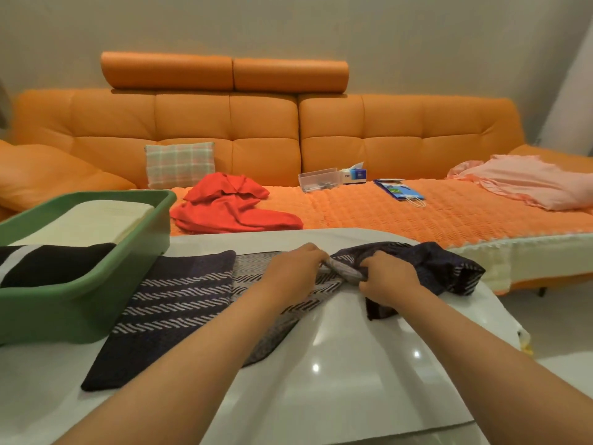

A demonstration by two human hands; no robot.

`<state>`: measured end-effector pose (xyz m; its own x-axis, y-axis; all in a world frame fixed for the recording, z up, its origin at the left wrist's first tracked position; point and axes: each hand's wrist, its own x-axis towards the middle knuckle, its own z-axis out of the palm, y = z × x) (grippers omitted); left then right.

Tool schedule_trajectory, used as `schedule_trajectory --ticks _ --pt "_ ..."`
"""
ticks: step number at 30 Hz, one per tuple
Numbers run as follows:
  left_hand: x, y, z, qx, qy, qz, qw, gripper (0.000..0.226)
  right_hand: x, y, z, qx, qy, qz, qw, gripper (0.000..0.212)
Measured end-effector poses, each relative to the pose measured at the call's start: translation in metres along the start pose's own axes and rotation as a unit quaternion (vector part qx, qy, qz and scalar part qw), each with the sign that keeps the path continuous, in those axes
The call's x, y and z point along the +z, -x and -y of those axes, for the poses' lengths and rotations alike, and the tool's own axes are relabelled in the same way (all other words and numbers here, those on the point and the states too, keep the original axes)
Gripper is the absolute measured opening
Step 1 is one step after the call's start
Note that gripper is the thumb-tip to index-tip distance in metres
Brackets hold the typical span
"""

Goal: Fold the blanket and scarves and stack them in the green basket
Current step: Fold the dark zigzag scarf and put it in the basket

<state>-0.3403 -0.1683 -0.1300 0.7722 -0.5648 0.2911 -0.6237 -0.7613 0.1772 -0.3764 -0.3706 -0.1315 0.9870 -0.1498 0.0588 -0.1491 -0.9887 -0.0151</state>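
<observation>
- Left hand (293,268) and right hand (386,279): side by side, each pinching a bunched fold of the dark striped scarf (179,303).
- Scarf: flat on the white table (337,364), right end crumpled.
- Green basket (80,303): left, holding a cream blanket (96,220) and a black scarf (48,264).
- Red scarf (231,203): far, on the sofa (385,213).

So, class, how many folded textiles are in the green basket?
2 in the green plastic basket: a folded cream blanket farther back, a folded black white-striped scarf nearer. More may hide underneath.

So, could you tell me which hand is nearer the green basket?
Left. The left hand grips the scarf right of the green basket; the right hand is farther right.
</observation>
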Motion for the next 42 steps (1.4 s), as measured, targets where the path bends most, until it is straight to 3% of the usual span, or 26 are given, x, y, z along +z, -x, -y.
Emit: schedule_trajectory --ticks 3,6,9,12,15,17,20,22,25,27,28,30,32,34,36,39,42 --pt "0.008 -0.036 0.013 -0.026 -0.025 0.048 0.998 0.051 -0.003 -0.018 -0.009 0.031 -0.064 -0.008 0.997 0.030" --pt "0.015 -0.064 0.018 -0.035 -0.002 0.080 0.996 0.044 -0.012 -0.044 -0.015 0.068 -0.215 -0.093 0.970 0.029" --pt "0.017 -0.087 0.022 -0.023 0.008 0.101 0.995 0.034 -0.015 -0.070 -0.015 0.066 -0.277 -0.157 0.946 0.032" --pt "0.017 -0.107 0.034 -0.065 0.038 0.042 0.996 0.013 -0.011 -0.088 -0.009 0.021 -0.323 -0.213 0.922 0.030" --pt "0.020 -0.118 0.049 -0.159 0.094 -0.051 0.981 0.014 -0.006 -0.097 -0.002 -0.064 -0.361 -0.176 0.914 0.063" --pt "0.027 -0.116 0.058 -0.186 0.126 -0.057 0.973 0.023 -0.003 -0.100 0.000 -0.076 -0.346 -0.094 0.930 0.088" --pt "0.041 -0.101 0.060 -0.147 0.119 -0.004 0.982 0.047 0.008 -0.103 0.000 -0.047 -0.294 -0.041 0.954 0.098" --pt "0.042 -0.089 0.048 -0.103 0.088 -0.042 0.990 0.039 0.017 -0.100 -0.003 -0.037 -0.271 -0.075 0.959 0.083" --pt "0.033 -0.067 0.016 0.005 0.093 -0.100 0.991 0.016 0.023 -0.092 -0.006 -0.082 -0.244 -0.177 0.950 0.033" --pt "0.033 -0.050 -0.005 0.075 0.101 -0.061 0.990 0.010 0.020 -0.080 -0.008 -0.094 -0.211 -0.131 0.964 0.013" --pt "0.036 -0.043 -0.012 0.100 0.087 -0.037 0.990 0.011 0.019 -0.074 -0.009 -0.078 -0.173 -0.069 0.979 0.013" --pt "0.044 -0.034 -0.017 0.124 0.034 0.000 0.992 0.015 0.020 -0.064 -0.015 -0.030 -0.069 0.043 0.996 0.040" --pt "0.051 -0.030 -0.012 0.134 -0.038 0.000 0.990 0.015 0.022 -0.056 -0.024 -0.004 -0.028 0.093 0.995 0.057" --pt "0.054 -0.029 -0.003 0.130 -0.109 -0.021 0.985 0.005 0.025 -0.050 -0.038 -0.020 0.010 0.088 0.996 0.063" --pt "0.056 -0.029 0.005 0.093 -0.165 -0.041 0.981 0.009 0.025 -0.048 -0.051 -0.040 0.100 0.054 0.993 0.063" --pt "0.060 -0.029 0.012 0.027 -0.167 -0.060 0.984 0.013 0.026 -0.050 -0.057 -0.036 0.195 0.036 0.979 0.057" --pt "0.058 -0.029 0.013 -0.046 -0.163 -0.033 0.985 0.014 0.025 -0.056 -0.044 -0.064 0.208 0.009 0.976 0.047"
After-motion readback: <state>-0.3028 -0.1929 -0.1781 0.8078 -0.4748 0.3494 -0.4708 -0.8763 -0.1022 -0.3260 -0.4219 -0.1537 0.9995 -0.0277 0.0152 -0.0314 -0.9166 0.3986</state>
